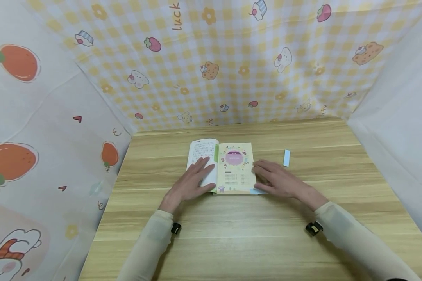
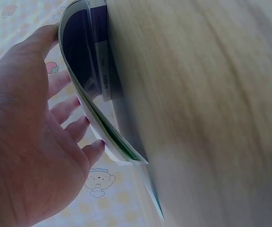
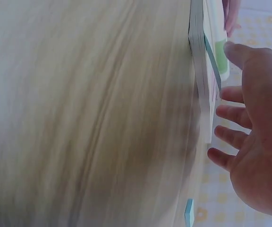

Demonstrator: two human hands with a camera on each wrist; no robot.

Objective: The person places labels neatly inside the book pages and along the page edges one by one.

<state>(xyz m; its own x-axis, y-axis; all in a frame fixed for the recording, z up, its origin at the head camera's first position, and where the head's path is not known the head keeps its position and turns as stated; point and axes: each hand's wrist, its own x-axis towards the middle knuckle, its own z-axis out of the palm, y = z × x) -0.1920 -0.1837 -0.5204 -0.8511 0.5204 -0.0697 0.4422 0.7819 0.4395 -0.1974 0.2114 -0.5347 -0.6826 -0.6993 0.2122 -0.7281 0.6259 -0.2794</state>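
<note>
An open book (image 1: pixel 235 168) lies on the table, its right page cream with a pink round title. My left hand (image 1: pixel 190 181) rests with spread fingers on the white left page (image 1: pixel 204 149), pressing it down. In the left wrist view, the left pages (image 2: pixel 86 97) bow up off the table under those fingers. My right hand (image 1: pixel 278 179) lies at the book's right edge, fingertips on or just beside the page. Under its thumb a light blue strip (image 1: pixel 256 191) shows at the lower right corner; in the right wrist view the strip (image 3: pixel 213 59) sticks out past the pages.
A second light blue strip (image 1: pixel 286 158) lies on the wooden table (image 1: pixel 232 234), right of the book. Behind the table hangs a yellow checked cloth (image 1: pixel 232 78); white cloth walls (image 1: pixel 56 156) stand at the left and right.
</note>
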